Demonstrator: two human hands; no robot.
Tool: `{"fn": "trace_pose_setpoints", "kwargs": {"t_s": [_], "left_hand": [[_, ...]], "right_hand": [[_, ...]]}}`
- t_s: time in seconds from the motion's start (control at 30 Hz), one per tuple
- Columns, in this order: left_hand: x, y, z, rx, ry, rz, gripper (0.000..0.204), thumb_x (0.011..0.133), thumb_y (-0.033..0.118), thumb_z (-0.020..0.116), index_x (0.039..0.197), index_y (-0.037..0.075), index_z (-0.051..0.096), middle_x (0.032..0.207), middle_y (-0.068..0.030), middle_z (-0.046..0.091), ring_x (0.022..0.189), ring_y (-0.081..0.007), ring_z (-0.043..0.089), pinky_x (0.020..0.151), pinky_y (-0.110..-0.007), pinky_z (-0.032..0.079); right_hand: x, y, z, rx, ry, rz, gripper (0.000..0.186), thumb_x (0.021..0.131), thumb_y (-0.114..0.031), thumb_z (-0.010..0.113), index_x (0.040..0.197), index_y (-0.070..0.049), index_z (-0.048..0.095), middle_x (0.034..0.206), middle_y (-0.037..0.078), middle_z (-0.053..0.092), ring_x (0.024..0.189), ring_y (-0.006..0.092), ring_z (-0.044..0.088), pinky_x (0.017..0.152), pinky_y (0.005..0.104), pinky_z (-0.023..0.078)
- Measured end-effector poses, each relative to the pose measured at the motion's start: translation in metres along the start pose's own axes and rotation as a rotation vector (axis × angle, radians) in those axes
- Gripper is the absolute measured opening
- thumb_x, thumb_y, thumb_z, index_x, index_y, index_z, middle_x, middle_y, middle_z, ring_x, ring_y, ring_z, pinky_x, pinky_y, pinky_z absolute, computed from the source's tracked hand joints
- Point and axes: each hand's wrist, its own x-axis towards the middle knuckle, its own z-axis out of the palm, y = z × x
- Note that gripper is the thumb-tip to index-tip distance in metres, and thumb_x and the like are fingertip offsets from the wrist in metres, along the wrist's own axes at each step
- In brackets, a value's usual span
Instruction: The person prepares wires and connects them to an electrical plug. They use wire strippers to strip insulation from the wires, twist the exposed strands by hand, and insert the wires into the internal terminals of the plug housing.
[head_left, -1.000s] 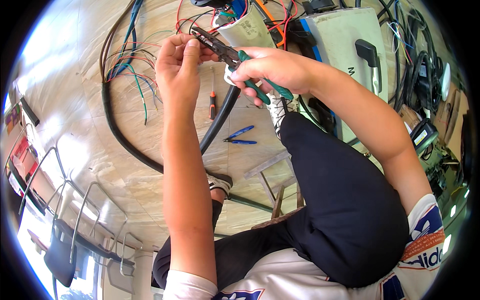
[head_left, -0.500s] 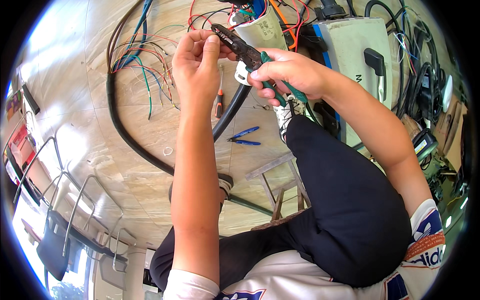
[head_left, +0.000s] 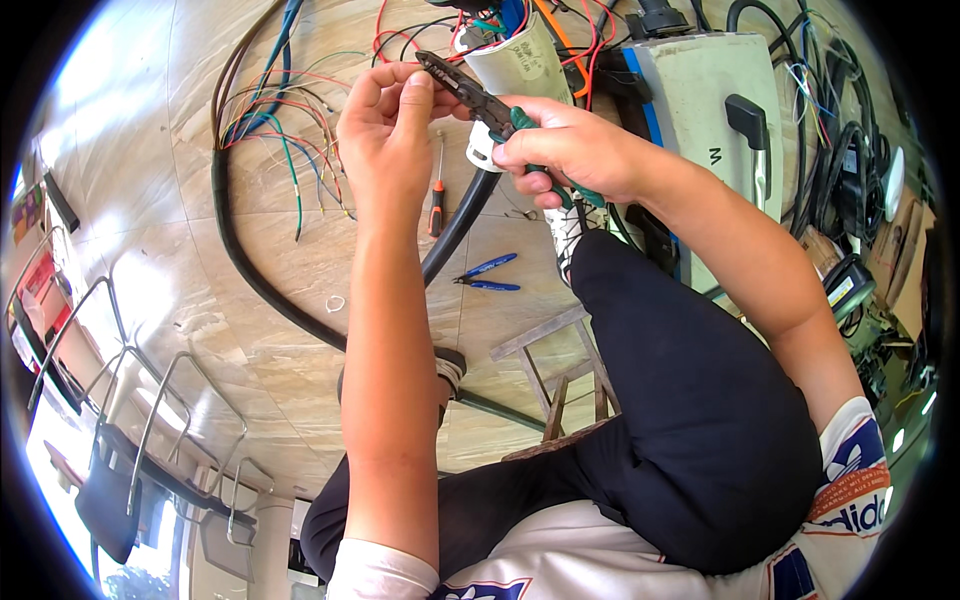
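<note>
My right hand grips green-handled wire strippers, whose dark jaws point up and left. My left hand is closed in a pinch at the jaws' tip; what it holds is too small to make out. Beneath them a thick black cable runs up to a white ring-like fitting by a whitish cylindrical housing full of coloured wires. An orange-and-black screwdriver and blue cutters lie on the tiled floor below my hands. Loose coloured wire ends fan out to the left.
A pale case with a black handle stands at right, beside coiled black cables and cardboard. A wooden stool frame is by my legs. Metal-framed chairs are at lower left; a green pole lies on the floor.
Compared with a second ago, both hands and the strippers appear further right in the view, as does the whole floor scene. Since half a second ago the hands have shifted slightly left; grips are unchanged.
</note>
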Motion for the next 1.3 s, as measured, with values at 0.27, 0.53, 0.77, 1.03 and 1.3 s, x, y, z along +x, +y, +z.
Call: {"fn": "trace_pose_setpoints", "kwargs": {"t_s": [0.27, 0.53, 0.77, 1.03, 1.3], "left_hand": [[0.001, 0.01, 0.0, 0.059, -0.007, -0.032, 0.019, 0.097, 0.01, 0.06, 0.103, -0.008, 0.059, 0.094, -0.0174, 0.069, 0.081, -0.0238, 0.07, 0.076, -0.033, 0.06], [0.005, 0.016, 0.003, 0.051, 0.022, -0.096, 0.021, 0.096, 0.013, 0.06, 0.099, -0.008, 0.059, 0.09, -0.0179, 0.069, 0.077, -0.025, 0.071, 0.073, -0.032, 0.059], [0.005, 0.015, 0.003, 0.044, 0.033, -0.113, 0.02, 0.096, 0.013, 0.06, 0.099, -0.007, 0.059, 0.089, -0.0172, 0.069, 0.076, -0.0241, 0.071, 0.074, -0.031, 0.058], [0.004, 0.021, 0.003, 0.097, 0.007, -0.135, 0.018, 0.095, 0.011, 0.061, 0.1, -0.007, 0.059, 0.09, -0.0167, 0.069, 0.078, -0.0234, 0.071, 0.076, -0.031, 0.059], [0.005, 0.013, 0.003, 0.222, -0.032, 0.019, 0.012, 0.097, 0.007, 0.058, 0.099, -0.005, 0.059, 0.087, -0.0142, 0.069, 0.074, -0.0205, 0.07, 0.072, -0.029, 0.059]], "right_hand": [[0.0, 0.0, 0.002, 0.042, -0.016, -0.019, 0.062, 0.09, -0.015, 0.057, 0.146, -0.005, 0.034, 0.076, -0.002, 0.042, 0.061, 0.0081, 0.042, 0.049, 0.0254, 0.039], [0.003, 0.005, 0.003, 0.0, 0.048, -0.033, 0.064, 0.089, -0.014, 0.057, 0.148, -0.002, 0.032, 0.067, -0.002, 0.042, 0.054, 0.0083, 0.039, 0.047, 0.0264, 0.038], [0.002, 0.006, 0.004, -0.022, 0.063, -0.043, 0.067, 0.089, -0.014, 0.056, 0.15, -0.002, 0.031, 0.064, -0.002, 0.04, 0.053, 0.0082, 0.039, 0.047, 0.0267, 0.037], [0.001, 0.006, 0.003, -0.113, 0.075, -0.058, 0.072, 0.087, -0.014, 0.055, 0.154, -0.006, 0.029, 0.065, -0.003, 0.038, 0.054, 0.008, 0.039, 0.047, 0.0267, 0.037], [0.002, 0.006, 0.002, -0.054, 0.038, -0.068, 0.071, 0.088, -0.012, 0.054, 0.153, -0.006, 0.029, 0.063, -0.003, 0.039, 0.053, 0.0083, 0.04, 0.048, 0.0276, 0.037]]}}
